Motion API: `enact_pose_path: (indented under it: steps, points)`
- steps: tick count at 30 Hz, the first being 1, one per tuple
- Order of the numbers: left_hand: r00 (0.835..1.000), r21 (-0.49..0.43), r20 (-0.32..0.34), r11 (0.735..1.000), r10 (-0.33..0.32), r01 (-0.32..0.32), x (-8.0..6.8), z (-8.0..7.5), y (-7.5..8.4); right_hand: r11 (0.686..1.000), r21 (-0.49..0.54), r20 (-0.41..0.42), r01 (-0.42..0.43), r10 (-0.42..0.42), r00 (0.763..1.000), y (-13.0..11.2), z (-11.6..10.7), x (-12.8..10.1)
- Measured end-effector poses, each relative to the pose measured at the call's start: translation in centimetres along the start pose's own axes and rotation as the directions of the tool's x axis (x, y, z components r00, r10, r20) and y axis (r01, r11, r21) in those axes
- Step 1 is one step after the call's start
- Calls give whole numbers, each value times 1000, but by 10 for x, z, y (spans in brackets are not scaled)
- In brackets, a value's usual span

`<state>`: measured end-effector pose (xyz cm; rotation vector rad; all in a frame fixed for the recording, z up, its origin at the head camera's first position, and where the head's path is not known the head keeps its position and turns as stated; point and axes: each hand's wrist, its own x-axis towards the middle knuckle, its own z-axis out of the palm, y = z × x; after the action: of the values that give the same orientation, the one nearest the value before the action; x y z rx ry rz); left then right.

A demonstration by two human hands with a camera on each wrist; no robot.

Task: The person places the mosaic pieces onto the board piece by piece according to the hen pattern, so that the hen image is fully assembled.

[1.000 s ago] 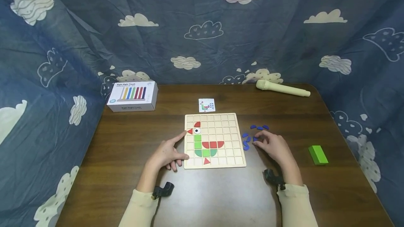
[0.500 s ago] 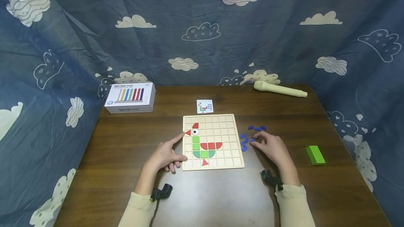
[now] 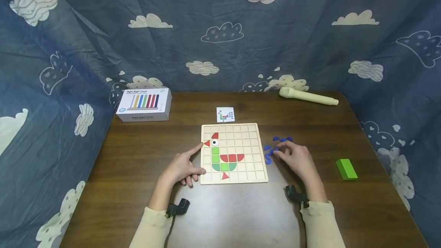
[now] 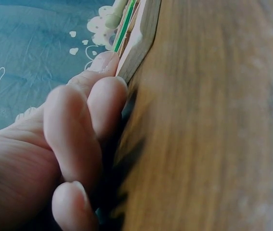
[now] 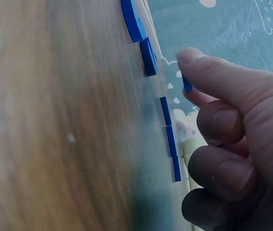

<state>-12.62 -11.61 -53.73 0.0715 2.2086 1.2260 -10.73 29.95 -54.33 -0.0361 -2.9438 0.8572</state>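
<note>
You face a dark brown wooden table [image 3: 144, 152], hemmed on three sides by a blue cloud-printed cloth backdrop [image 3: 103, 37].

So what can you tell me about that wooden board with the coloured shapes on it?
The board is a pale square of what looks like wood, lying flat mid-table, with a grid of shallow cells. Red and green tiles fill part of the left half, forming a bird with a white eye tile; the other cells are bare. The left hand rests against its left edge. The right hand is apart from it, at the blue pieces beside the board.
</note>
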Motion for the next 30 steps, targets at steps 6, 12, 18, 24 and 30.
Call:
enact_pose_path:
  steps: [6, 12, 18, 24, 30]
  points:
    - [1000, 0, 2, 1000, -10, 10, 1, 0, 0, 1000, 12, -14, 19, -18, 1000, -3, -2, 0]
    - [1000, 4, 7, 1000, -12, 12, 1, 1, -1, 995, 68, -18, 70, -69, 997, -26, 0, 2]
    - [1000, 9, 3, 1000, 10, -10, 3, 1, 0, 987, 103, 26, 124, -127, 992, -64, 12, 16]
    - [1000, -3, 10, 1000, 26, -26, 3, 1, -2, 991, 100, 114, 89, -100, 988, -83, 31, 27]
    - [1000, -9, 2, 1000, 14, -14, 1, -1, -2, 993, 58, 152, 106, -114, 982, -88, 48, 29]
